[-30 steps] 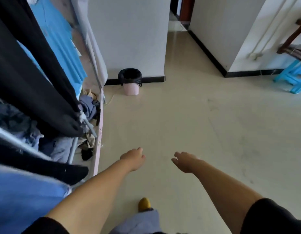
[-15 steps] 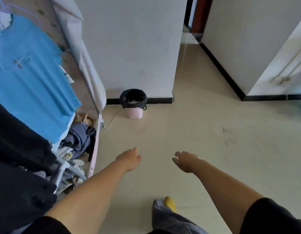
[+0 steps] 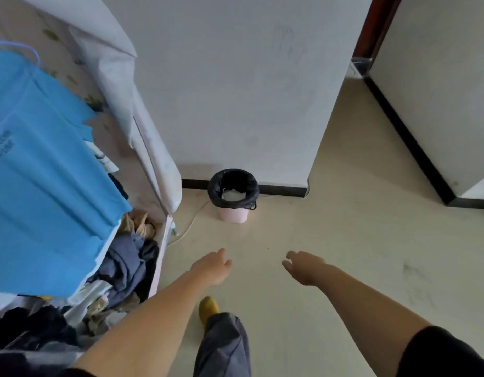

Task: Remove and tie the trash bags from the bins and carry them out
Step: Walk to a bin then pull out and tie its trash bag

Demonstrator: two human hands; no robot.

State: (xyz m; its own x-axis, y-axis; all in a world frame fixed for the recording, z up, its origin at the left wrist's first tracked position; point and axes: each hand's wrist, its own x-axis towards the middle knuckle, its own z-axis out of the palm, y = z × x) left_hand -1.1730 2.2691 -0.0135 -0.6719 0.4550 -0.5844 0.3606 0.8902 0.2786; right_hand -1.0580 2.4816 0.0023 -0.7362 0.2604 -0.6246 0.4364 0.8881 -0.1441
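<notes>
Blue shirt [image 3: 45, 164] print seems unreadable.

Pale pink bin [image 3: 233, 215] lined with a black trash bag [image 3: 233, 186]; white contents, perhaps paper [image 3: 233, 195], inside. Cream floor [image 3: 330, 240] with faint grey scuffs. White walls [image 3: 235, 91] edged by a black skirting board [image 3: 283, 189]. Dark red-brown door frame [image 3: 371, 28]. Bright blue shirt [image 3: 45, 172] with small dark lettering. White wardrobe cover [image 3: 126, 91] with a sparse green leaf print. Heaped clothes [image 3: 126, 265] in slate blue, beige and black. Yellow shoe [image 3: 207, 308]; grey trouser leg [image 3: 224, 346]; black sleeve [image 3: 447, 352].
</notes>
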